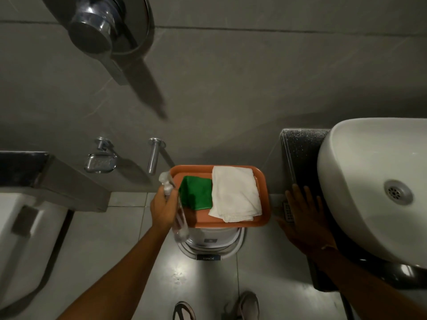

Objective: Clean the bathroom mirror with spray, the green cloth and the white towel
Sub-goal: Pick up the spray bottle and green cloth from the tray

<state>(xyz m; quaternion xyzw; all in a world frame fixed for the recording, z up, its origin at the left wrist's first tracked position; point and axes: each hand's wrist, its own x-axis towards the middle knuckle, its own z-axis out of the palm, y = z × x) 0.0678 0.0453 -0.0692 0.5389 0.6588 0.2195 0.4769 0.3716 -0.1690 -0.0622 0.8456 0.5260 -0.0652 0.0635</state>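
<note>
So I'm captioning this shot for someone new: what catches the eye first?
The orange tray at centre, on a white bin, carrying a green cloth beside a white towel. The left hand grips a clear spray bottle at its edge; the right hand lies flat by the white basin.

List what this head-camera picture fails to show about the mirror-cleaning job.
- The mirror: nowhere in the head view, so its state is unknown.
- Spray bottle: clear and motion-blurred, its middle covered by the left hand; liquid level unreadable.
- Green cloth: its right edge lies under the white towel.
- Bin: top hidden by the orange tray; label too small.
</note>
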